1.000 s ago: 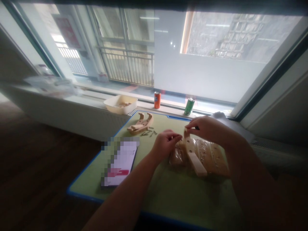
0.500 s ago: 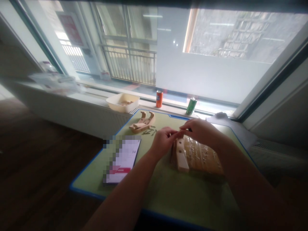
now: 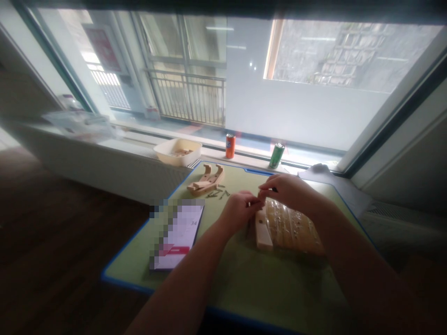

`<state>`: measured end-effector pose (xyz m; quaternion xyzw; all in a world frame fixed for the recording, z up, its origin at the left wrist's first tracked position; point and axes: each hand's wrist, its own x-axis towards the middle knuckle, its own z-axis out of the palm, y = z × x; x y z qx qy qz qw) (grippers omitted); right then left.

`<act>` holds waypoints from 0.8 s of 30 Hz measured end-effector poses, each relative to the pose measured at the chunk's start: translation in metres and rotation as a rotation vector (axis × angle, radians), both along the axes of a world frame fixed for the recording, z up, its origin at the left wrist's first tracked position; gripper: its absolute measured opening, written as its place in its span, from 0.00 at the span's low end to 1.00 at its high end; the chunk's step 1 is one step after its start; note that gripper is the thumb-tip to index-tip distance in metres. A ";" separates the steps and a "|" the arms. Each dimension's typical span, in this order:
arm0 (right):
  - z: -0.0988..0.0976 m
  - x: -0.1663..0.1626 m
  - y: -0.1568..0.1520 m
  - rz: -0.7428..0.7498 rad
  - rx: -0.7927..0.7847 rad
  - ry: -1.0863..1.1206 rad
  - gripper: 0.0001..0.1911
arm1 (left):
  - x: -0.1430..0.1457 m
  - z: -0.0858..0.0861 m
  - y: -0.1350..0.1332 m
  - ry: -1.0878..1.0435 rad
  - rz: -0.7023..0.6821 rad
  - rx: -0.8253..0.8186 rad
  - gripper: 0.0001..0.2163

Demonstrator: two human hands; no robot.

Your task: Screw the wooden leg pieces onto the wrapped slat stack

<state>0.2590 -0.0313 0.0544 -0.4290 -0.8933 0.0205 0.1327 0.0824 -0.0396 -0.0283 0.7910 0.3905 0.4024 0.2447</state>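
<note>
A green table (image 3: 244, 279) with a blue rim holds a plastic-wrapped bundle of light wooden parts (image 3: 293, 228); one pale wooden strip (image 3: 261, 232) lies along its left side. My left hand (image 3: 240, 209) is closed in a pinch at the strip's far end. My right hand (image 3: 289, 190) hovers just above the bundle, fingers pinched on a small dark object I cannot make out. The fingertips of both hands nearly meet.
An assembled curved wooden piece (image 3: 206, 179) and several small screws (image 3: 218, 193) lie at the table's far left. A booklet (image 3: 178, 235) rests near the left edge. On the windowsill stand a white tray (image 3: 178, 151), an orange can (image 3: 230, 145) and a green can (image 3: 276, 155).
The wooden strip stood tilted up a second ago and now lies flat beside the bundle. Both hands have drawn together at its far end.
</note>
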 end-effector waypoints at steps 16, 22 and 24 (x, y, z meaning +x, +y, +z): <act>0.000 -0.001 0.000 -0.004 0.017 -0.035 0.09 | 0.002 -0.005 0.001 0.068 -0.023 0.110 0.08; 0.003 -0.005 -0.004 -0.051 0.021 -0.066 0.10 | 0.006 -0.008 0.001 0.022 -0.015 0.101 0.07; 0.004 -0.005 -0.004 -0.058 0.012 -0.071 0.10 | 0.006 -0.007 0.001 0.054 -0.014 0.111 0.07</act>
